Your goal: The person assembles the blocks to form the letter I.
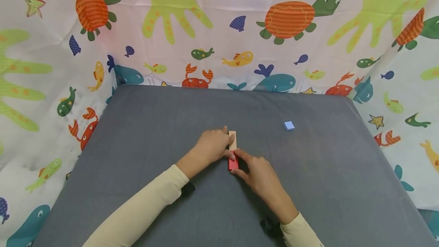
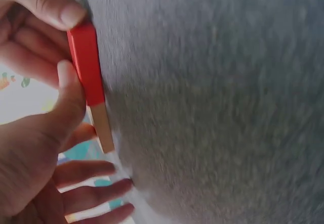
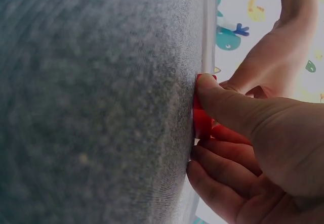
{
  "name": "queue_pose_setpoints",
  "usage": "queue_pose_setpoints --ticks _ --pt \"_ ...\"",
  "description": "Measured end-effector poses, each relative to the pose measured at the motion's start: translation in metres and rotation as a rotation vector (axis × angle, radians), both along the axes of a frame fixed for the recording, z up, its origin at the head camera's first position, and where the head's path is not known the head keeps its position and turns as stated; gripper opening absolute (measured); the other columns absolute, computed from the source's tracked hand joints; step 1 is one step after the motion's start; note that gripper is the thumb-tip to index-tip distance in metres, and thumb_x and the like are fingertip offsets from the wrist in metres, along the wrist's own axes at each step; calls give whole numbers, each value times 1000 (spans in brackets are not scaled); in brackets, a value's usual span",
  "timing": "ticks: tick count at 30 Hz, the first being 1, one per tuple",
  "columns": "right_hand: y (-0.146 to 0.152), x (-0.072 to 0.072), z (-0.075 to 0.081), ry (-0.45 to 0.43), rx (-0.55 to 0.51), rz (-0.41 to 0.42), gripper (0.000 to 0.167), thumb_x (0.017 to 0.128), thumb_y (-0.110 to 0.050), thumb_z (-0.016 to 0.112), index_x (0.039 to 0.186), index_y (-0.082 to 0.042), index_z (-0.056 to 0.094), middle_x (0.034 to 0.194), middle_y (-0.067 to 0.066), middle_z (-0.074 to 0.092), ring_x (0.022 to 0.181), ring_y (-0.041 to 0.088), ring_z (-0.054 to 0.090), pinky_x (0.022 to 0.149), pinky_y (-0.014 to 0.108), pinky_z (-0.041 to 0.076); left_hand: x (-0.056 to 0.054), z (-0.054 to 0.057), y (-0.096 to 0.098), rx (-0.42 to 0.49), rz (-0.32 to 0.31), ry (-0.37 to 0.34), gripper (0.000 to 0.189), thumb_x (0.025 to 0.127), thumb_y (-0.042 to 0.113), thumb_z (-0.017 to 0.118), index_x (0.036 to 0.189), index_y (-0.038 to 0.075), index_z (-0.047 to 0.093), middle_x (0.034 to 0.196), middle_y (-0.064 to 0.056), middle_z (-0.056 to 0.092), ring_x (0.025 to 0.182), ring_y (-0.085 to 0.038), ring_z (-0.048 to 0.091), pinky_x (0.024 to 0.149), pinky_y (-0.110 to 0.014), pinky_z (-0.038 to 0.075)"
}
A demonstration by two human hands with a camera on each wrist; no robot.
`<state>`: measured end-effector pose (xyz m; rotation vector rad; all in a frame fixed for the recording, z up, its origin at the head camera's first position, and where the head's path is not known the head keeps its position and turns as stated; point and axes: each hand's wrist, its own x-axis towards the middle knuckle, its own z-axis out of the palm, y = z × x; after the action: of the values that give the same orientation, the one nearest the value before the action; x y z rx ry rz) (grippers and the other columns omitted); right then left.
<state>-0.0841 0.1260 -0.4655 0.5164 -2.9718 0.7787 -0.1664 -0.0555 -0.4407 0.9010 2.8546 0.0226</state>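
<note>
A red block (image 1: 233,165) and a plain wooden block (image 1: 232,145) lie end to end on the grey table, the wooden one farther away. My right hand (image 1: 262,176) pinches the red block, thumb at its near end and index finger towards its far end. From the left, my left hand (image 1: 212,146) reaches over both, its thumb touching the red block and its index finger at the wooden block. The left wrist view shows the red block (image 2: 87,64) meeting the wooden block (image 2: 102,128), with the other left fingers (image 2: 93,196) stretched out. In the right wrist view the right thumb partly hides the red block (image 3: 203,123).
A small light blue block (image 1: 289,125) lies on the grey table (image 1: 154,125), to the right of and beyond my right hand. A white curtain (image 1: 219,29) printed with sea animals hangs along the table's back and sides.
</note>
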Motion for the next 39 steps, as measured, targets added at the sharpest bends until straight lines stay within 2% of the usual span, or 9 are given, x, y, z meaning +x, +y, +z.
queue_pose_setpoints --ticks 4,10,16,20,22,25,29,34,39 --pt "0 1 -3 13 10 -4 60 83 -31 92 138 -17 71 81 9 75 60 16 60 64 45 56 8 1 3 18 34 3 66 85 62 74 139 24 73 115 -10 75 95 -30 73 83 -48 59" --pt "7 -2 4 -42 1 79 64 89 -34 88 145 -13 66 93 10 77 69 19 65 72 45 58 11 3 7 -1 55 38 64 83 61 75 136 26 74 106 -7 76 90 -28 73 81 -45 58" --pt "35 -20 19 -119 -96 125 56 98 -31 79 146 -7 63 132 10 73 109 25 74 97 49 58 9 5 9 -16 53 50 38 85 61 76 87 23 74 87 -4 71 84 -26 71 77 -44 57" --pt "63 -39 29 -57 -129 2 42 102 -22 75 139 -5 67 124 12 76 106 30 76 91 52 60 9 6 9 -9 63 45 40 85 59 78 75 23 65 78 -1 66 80 -23 69 76 -43 55" --pt "79 -49 32 -11 -131 -65 37 103 -17 72 137 -4 67 118 13 77 101 32 77 89 54 61 10 5 8 -9 59 38 38 86 59 78 79 22 70 79 -1 66 80 -22 69 76 -43 56" --pt "103 -64 35 62 -99 -133 35 103 -9 70 137 -2 66 116 17 77 100 36 75 89 57 59 12 3 8 -18 51 35 43 87 60 76 108 22 81 89 -2 72 87 -23 71 80 -44 57" --pt "133 -84 31 92 -31 -174 41 101 -2 68 142 1 61 127 27 68 114 46 67 96 65 52 14 2 9 -41 60 37 65 89 62 72 144 27 69 107 -3 76 99 -23 72 83 -43 58" --pt "156 -100 17 52 45 -138 50 99 4 66 147 6 53 142 34 55 130 53 53 108 70 41 15 3 11 -69 69 44 69 90 64 69 148 27 65 119 -6 76 104 -24 72 83 -41 59" --pt "161 -106 6 37 70 -104 48 98 5 68 145 2 59 140 32 59 127 52 57 106 70 42 15 2 10 -71 76 47 68 89 64 71 146 27 67 117 -6 76 102 -24 73 81 -41 59"
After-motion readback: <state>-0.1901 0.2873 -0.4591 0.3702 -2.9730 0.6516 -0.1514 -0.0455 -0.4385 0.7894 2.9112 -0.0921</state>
